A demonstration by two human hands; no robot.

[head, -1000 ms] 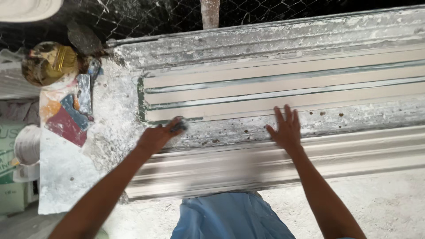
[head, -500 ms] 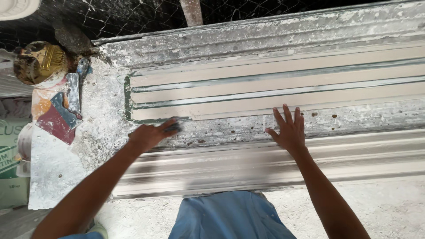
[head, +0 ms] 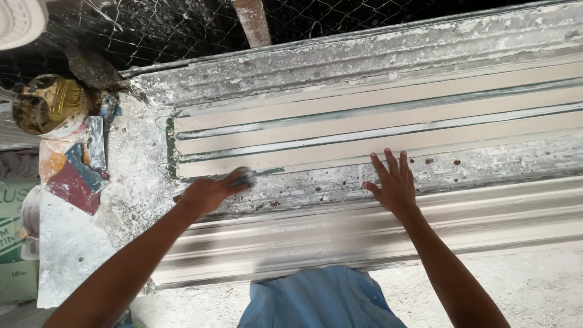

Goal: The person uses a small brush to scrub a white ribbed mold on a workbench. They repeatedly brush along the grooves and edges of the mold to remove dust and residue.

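A long mould (head: 388,124) with cream plaster strips between green ribs lies across a plaster-crusted bench. My left hand (head: 209,193) presses a small grey tool (head: 245,178) against the lowest strip near the mould's left end. My right hand (head: 393,183) rests flat, fingers spread, on the rough grey ledge just below the strips. A ridged white cornice length (head: 364,228) runs along the bench's near edge under both forearms.
At the left stand a round, paint-stained tin (head: 44,104), flat scrapers (head: 96,143) and coloured card pieces (head: 73,182). Wire mesh (head: 182,24) and a rusty post (head: 252,21) stand behind the bench. Printed sacks (head: 15,237) lie at the lower left.
The view has shifted, so the bench and mould sit further right in frame. My left hand stays at the strip's left end with the tool; my right hand remains flat on the ledge.
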